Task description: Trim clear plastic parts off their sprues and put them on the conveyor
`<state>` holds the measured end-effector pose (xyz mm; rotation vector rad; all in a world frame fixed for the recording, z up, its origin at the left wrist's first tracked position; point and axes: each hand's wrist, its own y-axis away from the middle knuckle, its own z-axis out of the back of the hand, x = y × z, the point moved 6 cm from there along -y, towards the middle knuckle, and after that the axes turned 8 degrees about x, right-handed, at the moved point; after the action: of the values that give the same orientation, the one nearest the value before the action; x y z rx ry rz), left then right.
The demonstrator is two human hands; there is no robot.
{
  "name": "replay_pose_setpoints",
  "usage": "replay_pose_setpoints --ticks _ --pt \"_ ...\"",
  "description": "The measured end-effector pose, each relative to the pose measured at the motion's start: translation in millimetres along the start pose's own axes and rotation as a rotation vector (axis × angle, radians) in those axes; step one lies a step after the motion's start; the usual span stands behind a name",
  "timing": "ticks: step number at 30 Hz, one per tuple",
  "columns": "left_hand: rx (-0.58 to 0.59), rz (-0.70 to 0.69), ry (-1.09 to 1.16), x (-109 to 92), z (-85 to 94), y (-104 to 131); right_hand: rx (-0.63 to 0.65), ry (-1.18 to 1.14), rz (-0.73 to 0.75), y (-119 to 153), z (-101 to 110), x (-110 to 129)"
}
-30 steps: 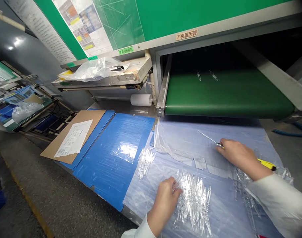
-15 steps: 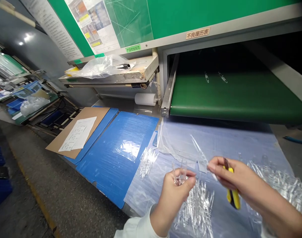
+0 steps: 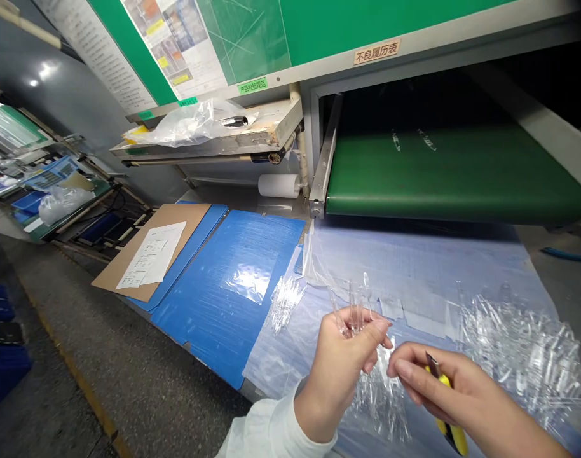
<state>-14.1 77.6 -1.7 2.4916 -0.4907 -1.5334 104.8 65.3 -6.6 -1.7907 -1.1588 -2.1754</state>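
Note:
My left hand (image 3: pixel 345 356) is closed round several slim clear plastic pieces (image 3: pixel 356 304), whose ends stick up above the fingers. My right hand (image 3: pixel 428 381), close beside it, keeps a yellow and black utility knife (image 3: pixel 455 436) in the palm, with the dark blade end showing above the fingers. Its thumb and forefinger are pinched together near the left hand; whether they hold anything there I cannot make out. Below both hands lies a pile of similar clear pieces (image 3: pixel 381 401) on a bluish plastic sheet (image 3: pixel 424 254).
To the right is a larger heap of clear pieces (image 3: pixel 524 350), and a small bunch (image 3: pixel 285 302) lies at the left. Behind is a green conveyor belt (image 3: pixel 452 184) carrying two small clear pieces. Blue boards (image 3: pixel 214 286) and a brown cardboard sheet (image 3: pixel 128 261) with paper lie left.
My right hand has come down and lost the long clear piece it was pinching. One more piece now stands up from my left hand. The utility knife stays in my right palm.

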Motion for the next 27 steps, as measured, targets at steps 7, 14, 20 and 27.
replay_pose_setpoints --ticks 7,14,20,27 --pt "0.012 0.01 -0.022 -1 -0.3 2 0.044 0.047 0.007 -2 -18 2" --pt "0.008 0.041 -0.058 -4 3.0 4 -0.083 0.096 0.133 4 11 -5" --pt "0.041 0.043 0.004 -3 0.7 3 -0.081 0.291 0.139 2 23 -2" --pt "0.063 0.076 -0.126 -3 1.1 8 -0.15 0.415 0.184 5 17 14"
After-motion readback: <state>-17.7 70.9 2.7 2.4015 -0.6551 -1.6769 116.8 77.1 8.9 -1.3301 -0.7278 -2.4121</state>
